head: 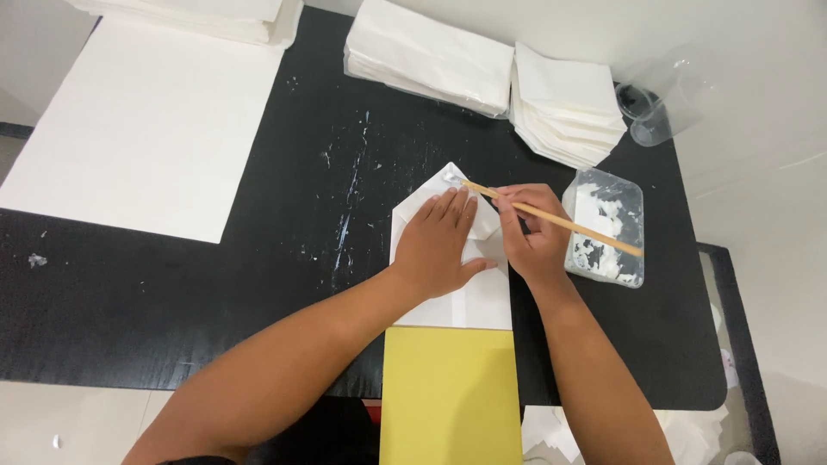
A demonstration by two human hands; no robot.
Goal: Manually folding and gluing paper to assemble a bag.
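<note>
**Folded white paper piece under two hands, with glue stick and tray**

Item: folded white paper piece with a pointed top flap [482, 297], lying flat on the black surface [172, 293], its lower edge meeting a yellow rectangular sheet [450, 396]; left hand [438, 243] laid flat, fingers spread, pressing the flap, seemingly to keep the fold from springing up; its grip closes on nothing; right hand [530, 232] pinches a thin wooden stick [560, 221] between fingers and thumb, grip closed on the shaft, the tip resting at the flap's peak, the far end slanting out over the tray; clear plastic rectangular tray smeared with white paste [605, 228] stands just beside the right hand, evidently within easy dipping range; two stacks of folded white paper [431, 56] [564, 108] sit at the far edge; large white sheet [146, 129] at far left; clear plastic cup [659, 108] beyond the tray; white flecks mark the black top.
</note>
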